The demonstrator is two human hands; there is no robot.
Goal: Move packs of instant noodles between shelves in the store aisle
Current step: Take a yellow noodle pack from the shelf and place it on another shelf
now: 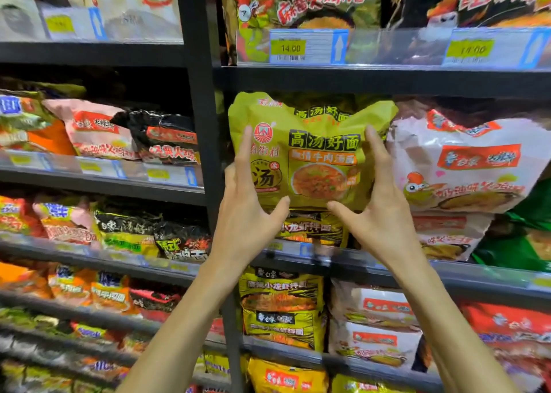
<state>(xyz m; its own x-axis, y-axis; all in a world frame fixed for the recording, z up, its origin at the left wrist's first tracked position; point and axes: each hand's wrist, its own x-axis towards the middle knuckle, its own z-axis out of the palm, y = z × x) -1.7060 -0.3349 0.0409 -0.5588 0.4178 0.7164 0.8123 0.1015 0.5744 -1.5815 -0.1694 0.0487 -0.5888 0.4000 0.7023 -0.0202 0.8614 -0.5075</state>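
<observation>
A yellow-green multipack of instant noodles [322, 154] stands upright at the front of the middle shelf [387, 269], just right of the black upright post. It rests above a dark pack with yellow print [313, 228]. My left hand [247, 213] grips its lower left side, fingers spread up the front and thumb under the bottom edge. My right hand [378, 210] mirrors this on the lower right. The pack's top sits just below the upper shelf board [372, 81].
A pink-and-white noodle pack [465, 166] leans against the yellow-green one on the right. The black post [202, 124] borders it on the left. Shelves above, below and to the left are packed with noodle bags. A yellow price tag [290, 48] hangs overhead.
</observation>
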